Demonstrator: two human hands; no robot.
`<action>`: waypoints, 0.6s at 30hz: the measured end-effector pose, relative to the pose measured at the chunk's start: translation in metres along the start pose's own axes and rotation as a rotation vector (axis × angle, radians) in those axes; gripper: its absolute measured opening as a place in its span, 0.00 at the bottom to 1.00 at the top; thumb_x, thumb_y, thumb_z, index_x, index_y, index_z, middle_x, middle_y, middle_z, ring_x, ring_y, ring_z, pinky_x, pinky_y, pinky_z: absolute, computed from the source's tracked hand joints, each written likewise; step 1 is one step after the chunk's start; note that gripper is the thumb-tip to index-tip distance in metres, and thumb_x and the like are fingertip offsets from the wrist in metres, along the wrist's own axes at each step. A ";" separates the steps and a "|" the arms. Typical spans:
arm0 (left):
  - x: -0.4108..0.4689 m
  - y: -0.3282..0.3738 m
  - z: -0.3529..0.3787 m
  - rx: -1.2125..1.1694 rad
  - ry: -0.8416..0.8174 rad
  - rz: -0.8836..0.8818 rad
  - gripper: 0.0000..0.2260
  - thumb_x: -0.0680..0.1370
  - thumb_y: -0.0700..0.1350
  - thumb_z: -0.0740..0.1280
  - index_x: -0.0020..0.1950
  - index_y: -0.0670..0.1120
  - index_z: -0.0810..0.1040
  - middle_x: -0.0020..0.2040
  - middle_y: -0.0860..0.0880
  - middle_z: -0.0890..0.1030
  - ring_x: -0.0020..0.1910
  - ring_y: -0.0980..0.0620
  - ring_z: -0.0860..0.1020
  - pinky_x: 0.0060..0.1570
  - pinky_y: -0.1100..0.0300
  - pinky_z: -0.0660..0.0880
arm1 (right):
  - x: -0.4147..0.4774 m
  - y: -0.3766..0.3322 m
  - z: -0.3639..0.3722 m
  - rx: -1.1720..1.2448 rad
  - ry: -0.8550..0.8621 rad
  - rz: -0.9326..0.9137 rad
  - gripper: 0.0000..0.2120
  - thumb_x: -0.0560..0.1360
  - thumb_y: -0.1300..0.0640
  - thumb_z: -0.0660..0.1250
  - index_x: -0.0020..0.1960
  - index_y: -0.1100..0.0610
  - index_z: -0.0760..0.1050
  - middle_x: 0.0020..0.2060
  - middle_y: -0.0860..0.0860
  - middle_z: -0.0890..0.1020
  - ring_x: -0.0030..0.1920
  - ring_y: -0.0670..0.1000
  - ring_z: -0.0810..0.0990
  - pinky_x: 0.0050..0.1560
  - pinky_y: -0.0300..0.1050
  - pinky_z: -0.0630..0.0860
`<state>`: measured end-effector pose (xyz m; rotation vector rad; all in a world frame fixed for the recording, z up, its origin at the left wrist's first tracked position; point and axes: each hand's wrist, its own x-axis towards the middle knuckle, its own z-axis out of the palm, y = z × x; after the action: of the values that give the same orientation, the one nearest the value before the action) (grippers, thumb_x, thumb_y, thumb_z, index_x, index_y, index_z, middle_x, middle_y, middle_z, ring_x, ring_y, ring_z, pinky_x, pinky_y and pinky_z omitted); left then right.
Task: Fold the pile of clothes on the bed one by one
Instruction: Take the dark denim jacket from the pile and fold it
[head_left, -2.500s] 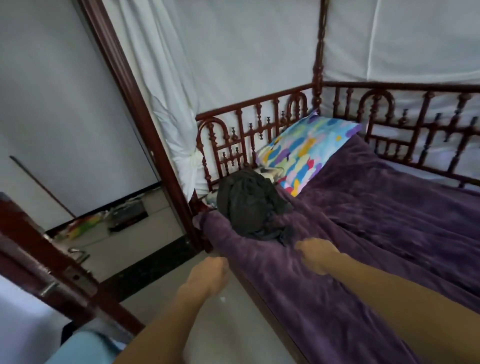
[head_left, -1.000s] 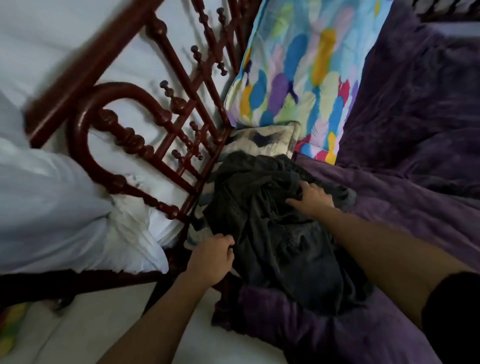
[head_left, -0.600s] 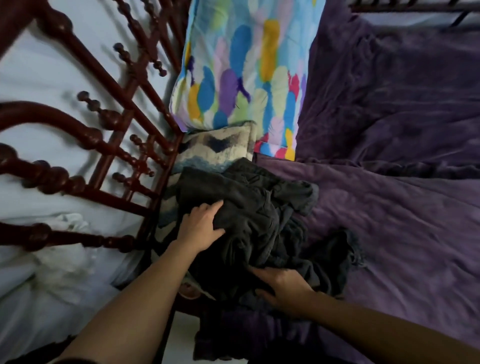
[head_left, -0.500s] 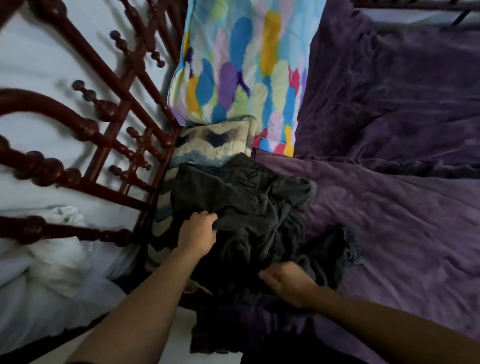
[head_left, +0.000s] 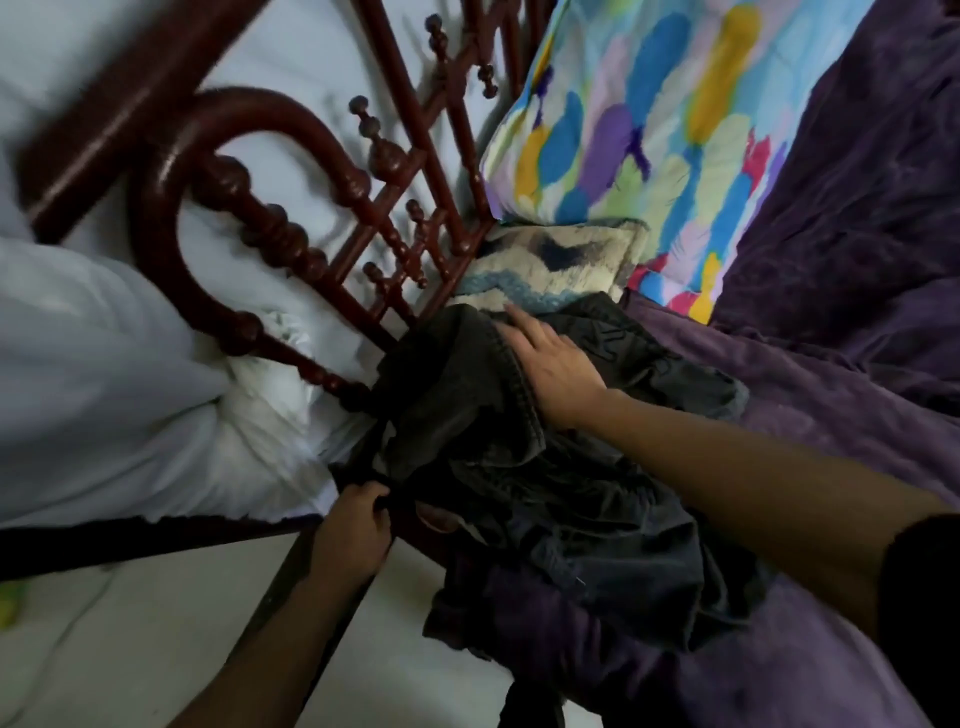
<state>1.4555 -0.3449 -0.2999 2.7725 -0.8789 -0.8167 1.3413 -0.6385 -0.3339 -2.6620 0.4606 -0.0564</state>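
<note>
Purple bedspread (head_left: 857, 364) cut off right. Dark clothes pile (head_left: 545, 467) at bed's near-left corner against wooden headboard (head_left: 291, 249), individual garments indistinguishable, part hanging over the edge. Colourful pillow (head_left: 649, 130) behind pile. Right hand (head_left: 553, 364) flat, fingers open, on pile top. Left hand (head_left: 353, 530) clenched on pile's dark edge.

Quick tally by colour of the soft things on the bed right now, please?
Dark grey clothes pile: 1
Purple blanket: 1
Multicoloured pillow: 1
Cream-and-blue pillow: 1
Total: 4. Garments within the pile cannot be counted.
</note>
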 end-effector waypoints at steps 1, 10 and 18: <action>-0.007 0.004 0.004 -0.019 -0.005 0.018 0.13 0.78 0.38 0.63 0.62 0.41 0.76 0.59 0.40 0.77 0.58 0.42 0.76 0.58 0.50 0.72 | 0.008 -0.004 -0.007 -0.019 -0.006 0.020 0.38 0.78 0.53 0.64 0.78 0.48 0.42 0.78 0.53 0.43 0.74 0.58 0.57 0.65 0.57 0.67; -0.056 0.019 0.021 -0.159 -0.024 0.170 0.08 0.78 0.41 0.65 0.56 0.44 0.79 0.49 0.47 0.81 0.48 0.50 0.79 0.48 0.57 0.76 | 0.049 -0.067 -0.062 -0.085 -0.054 -0.144 0.27 0.71 0.57 0.65 0.69 0.44 0.69 0.78 0.48 0.54 0.77 0.55 0.51 0.68 0.61 0.62; -0.099 0.021 -0.004 -0.295 0.018 0.158 0.17 0.74 0.50 0.72 0.59 0.45 0.78 0.46 0.51 0.78 0.47 0.55 0.78 0.48 0.63 0.73 | -0.006 -0.135 -0.135 0.176 0.207 -0.015 0.02 0.75 0.60 0.60 0.43 0.56 0.70 0.37 0.55 0.76 0.42 0.60 0.77 0.39 0.49 0.72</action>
<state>1.3796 -0.3067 -0.2457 2.4200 -0.8810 -0.8185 1.3624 -0.5768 -0.1542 -2.4963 0.4780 -0.3631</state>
